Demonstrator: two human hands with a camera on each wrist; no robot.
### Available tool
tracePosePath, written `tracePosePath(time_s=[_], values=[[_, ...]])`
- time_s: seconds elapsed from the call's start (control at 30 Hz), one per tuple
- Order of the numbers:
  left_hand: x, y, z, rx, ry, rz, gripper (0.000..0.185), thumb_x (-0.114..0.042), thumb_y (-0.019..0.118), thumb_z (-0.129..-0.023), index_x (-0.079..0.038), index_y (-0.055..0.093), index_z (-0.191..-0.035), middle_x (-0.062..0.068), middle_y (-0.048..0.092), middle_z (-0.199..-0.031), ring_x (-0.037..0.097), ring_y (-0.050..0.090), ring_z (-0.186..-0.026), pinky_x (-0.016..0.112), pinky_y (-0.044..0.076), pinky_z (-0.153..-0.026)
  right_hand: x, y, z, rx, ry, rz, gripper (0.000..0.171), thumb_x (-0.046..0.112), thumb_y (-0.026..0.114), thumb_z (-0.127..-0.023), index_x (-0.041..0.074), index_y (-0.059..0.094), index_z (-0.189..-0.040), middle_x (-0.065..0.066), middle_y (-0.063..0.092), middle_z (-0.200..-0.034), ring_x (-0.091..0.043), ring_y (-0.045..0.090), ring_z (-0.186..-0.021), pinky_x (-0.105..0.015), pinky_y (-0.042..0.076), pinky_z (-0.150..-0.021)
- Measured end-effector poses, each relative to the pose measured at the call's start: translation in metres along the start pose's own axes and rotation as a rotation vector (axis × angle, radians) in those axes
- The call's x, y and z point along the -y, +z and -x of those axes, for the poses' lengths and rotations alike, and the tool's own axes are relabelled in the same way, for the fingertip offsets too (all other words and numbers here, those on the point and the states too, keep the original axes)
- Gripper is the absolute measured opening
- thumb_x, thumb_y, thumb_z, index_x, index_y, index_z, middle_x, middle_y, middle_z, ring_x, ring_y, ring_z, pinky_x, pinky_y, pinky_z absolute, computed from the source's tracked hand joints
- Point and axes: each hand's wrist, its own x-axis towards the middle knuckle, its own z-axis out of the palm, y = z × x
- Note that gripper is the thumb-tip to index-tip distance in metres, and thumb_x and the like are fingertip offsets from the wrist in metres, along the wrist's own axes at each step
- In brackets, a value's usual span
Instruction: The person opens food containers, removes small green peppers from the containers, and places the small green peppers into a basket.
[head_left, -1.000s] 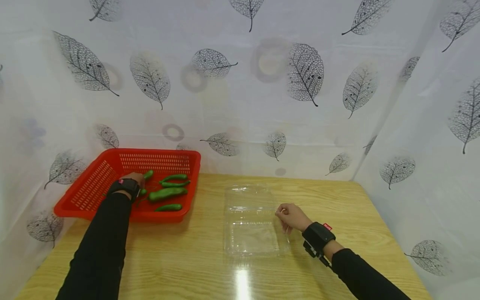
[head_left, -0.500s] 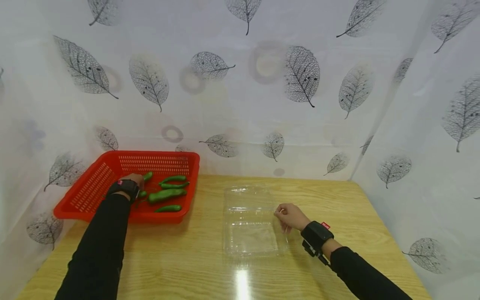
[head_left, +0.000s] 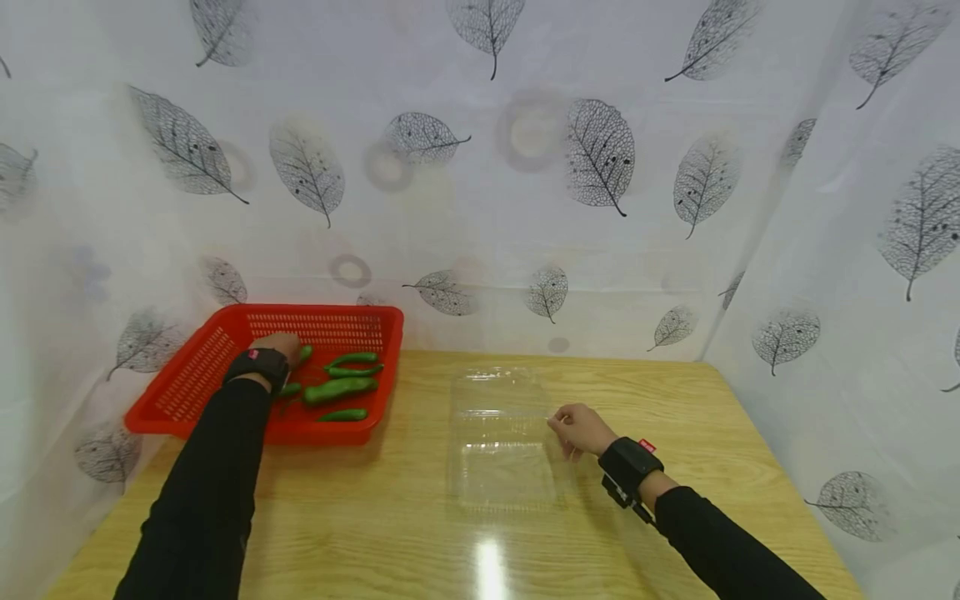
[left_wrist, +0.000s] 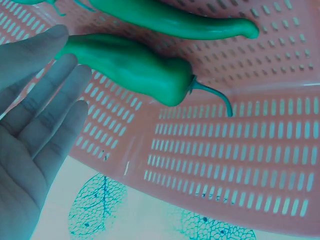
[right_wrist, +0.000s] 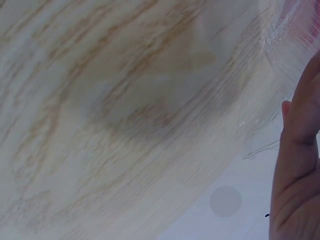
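Note:
A red perforated basket (head_left: 390,367) stands on the left of the table with several green peppers (head_left: 341,389) in it. Inside it, my left hand (head_left: 279,343) reaches the far left part. The left wrist view shows the thumb and fingertips of my left hand (left_wrist: 35,95) at either side of a green pepper's (left_wrist: 130,65) narrow end, pinching it. An open clear plastic clamshell container (head_left: 502,479) lies at the middle of the table. My right hand (head_left: 583,429) pinches its right edge; in the right wrist view only part of my right hand (right_wrist: 297,165) shows.
The wooden table (head_left: 645,383) ends against a white curtain (head_left: 480,225) with leaf prints, which also stands at both sides. Another green pepper (left_wrist: 185,22) lies alongside the pinched one. The basket walls rise around my left hand.
My left hand has shifted slightly farther back and right within the basket. My right hand stays at the container's edge. The head view has shifted a little.

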Motion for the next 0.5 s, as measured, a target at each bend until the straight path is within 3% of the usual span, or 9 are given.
tracePosePath(time_s=[0.13,0.27,0.4,0.5], values=[[-0.008,-0.005,0.004,-0.083,0.047,-0.031,0.016,-0.001,0.053,-0.089,0.003,0.066,-0.081,0.018,0.065,-0.077,0.026,0.058,-0.065,0.033,0.040,-0.055,-0.001,0.001,-0.003,-0.010,0.012,0.002,0.031,0.019,0.048,-0.098,-0.010,0.057,-0.107,-0.005,0.055,-0.062,-0.012,0.055,-0.048,-0.032,0.052,-0.048],[-0.016,-0.010,0.004,-0.117,0.067,-0.013,0.016,-0.003,0.056,-0.086,0.006,0.063,-0.097,0.023,0.066,-0.089,0.035,0.062,-0.077,0.040,0.047,-0.059,-0.002,0.002,-0.006,-0.018,0.028,-0.010,0.033,0.021,0.047,-0.099,-0.009,0.057,-0.104,-0.006,0.055,-0.063,-0.014,0.055,-0.049,-0.031,0.051,-0.048],[-0.024,-0.011,-0.001,-0.131,0.092,-0.008,0.035,-0.010,0.056,-0.087,0.008,0.056,-0.117,0.028,0.062,-0.109,0.042,0.060,-0.097,0.049,0.051,-0.075,-0.002,0.003,-0.008,-0.016,0.042,-0.028,0.037,0.025,0.045,-0.099,-0.009,0.057,-0.107,-0.010,0.058,-0.067,-0.016,0.058,-0.053,-0.033,0.053,-0.050],[-0.035,-0.012,-0.004,-0.157,0.103,0.005,0.048,-0.018,0.055,-0.090,0.007,0.049,-0.130,0.029,0.055,-0.126,0.045,0.051,-0.115,0.055,0.045,-0.090,-0.002,0.001,-0.010,-0.025,0.048,-0.022,0.040,0.026,0.042,-0.100,-0.010,0.056,-0.112,-0.014,0.060,-0.072,-0.019,0.060,-0.054,-0.035,0.053,-0.051]])
